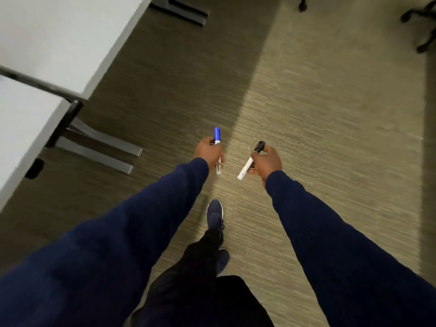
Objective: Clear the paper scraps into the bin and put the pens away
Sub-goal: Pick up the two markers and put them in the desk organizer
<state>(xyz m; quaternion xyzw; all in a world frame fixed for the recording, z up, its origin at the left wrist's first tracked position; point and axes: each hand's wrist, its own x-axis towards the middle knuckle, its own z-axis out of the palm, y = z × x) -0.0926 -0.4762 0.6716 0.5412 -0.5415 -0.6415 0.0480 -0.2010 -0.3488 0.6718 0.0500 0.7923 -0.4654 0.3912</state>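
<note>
One pen per side: my left grip (208,151) is curled round the blue-capped pen (217,136), my right grip (267,161) round the black-capped pen (246,168) — both held above the carpet (306,114), away from the counter (59,43), likely being walked to storage — which is out of view

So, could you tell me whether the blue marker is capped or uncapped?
Capped: the blue marker has its cap seated on the far end, above the left hand gripping the barrel.
</note>
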